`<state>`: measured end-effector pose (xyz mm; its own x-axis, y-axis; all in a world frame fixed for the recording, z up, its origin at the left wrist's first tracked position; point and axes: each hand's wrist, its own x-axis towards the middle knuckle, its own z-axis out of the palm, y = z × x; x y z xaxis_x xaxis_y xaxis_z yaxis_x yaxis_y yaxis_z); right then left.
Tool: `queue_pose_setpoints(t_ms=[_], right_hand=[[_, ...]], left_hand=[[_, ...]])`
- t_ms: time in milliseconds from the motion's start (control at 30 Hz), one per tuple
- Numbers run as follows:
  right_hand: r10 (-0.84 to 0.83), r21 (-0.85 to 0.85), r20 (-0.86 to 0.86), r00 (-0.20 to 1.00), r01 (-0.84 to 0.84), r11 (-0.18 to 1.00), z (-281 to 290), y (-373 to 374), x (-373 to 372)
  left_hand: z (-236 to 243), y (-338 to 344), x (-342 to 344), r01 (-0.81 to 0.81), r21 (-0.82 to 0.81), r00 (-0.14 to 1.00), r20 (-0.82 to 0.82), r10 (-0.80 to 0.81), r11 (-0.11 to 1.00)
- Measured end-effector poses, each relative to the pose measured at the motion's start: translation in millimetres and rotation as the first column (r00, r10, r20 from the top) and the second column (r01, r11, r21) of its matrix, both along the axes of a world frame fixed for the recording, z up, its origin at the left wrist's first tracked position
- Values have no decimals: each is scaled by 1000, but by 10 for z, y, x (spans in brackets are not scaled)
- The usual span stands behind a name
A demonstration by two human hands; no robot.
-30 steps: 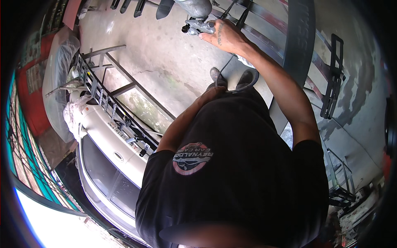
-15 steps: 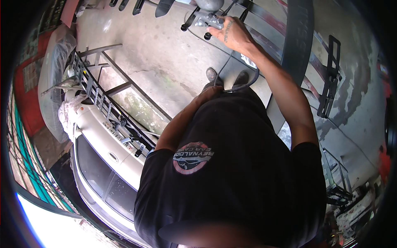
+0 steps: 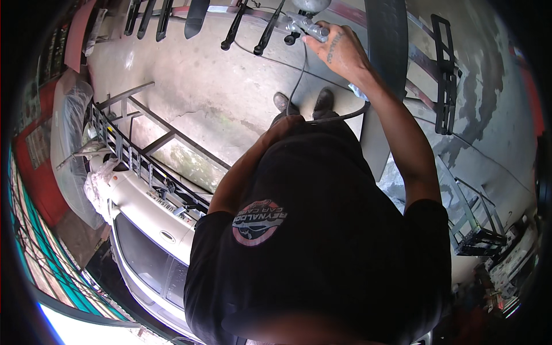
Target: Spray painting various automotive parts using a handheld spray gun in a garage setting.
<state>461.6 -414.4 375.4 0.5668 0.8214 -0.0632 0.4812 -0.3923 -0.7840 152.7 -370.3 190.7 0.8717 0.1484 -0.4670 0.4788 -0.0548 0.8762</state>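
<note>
Spray gun (image 3: pixel 307 27), metallic grey, carries a rounded cup (image 3: pixel 312 5).

I see the right hand (image 3: pixel 345 53) gripping a silver spray gun (image 3: pixel 310 26) at top centre. Mid-frame, the left hand (image 3: pixel 288 122) is at a dark hose (image 3: pixel 339 117), its grip unclear to me. I have black slender parts (image 3: pixel 269 30) along the upper edge, a white car (image 3: pixel 144 208) lower left.
</note>
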Motion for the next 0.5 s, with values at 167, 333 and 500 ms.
queue_pose_setpoints(t_ms=[167, 333, 500], right_hand=[[-115, 49, 13, 993, 114, 992, 12, -28, 43], [63, -38, -122, 991, -68, 997, 71, -192, -213], [237, -65, -269, 934, -263, 963, 39, -236, -320]], left_hand=[[-65, -23, -51, -38, -67, 995, -91, 32, 997], [-275, -56, -119, -86, -196, 993, -97, 68, 977], [-489, -80, -164, -325, -449, 887, -450, 104, 833]])
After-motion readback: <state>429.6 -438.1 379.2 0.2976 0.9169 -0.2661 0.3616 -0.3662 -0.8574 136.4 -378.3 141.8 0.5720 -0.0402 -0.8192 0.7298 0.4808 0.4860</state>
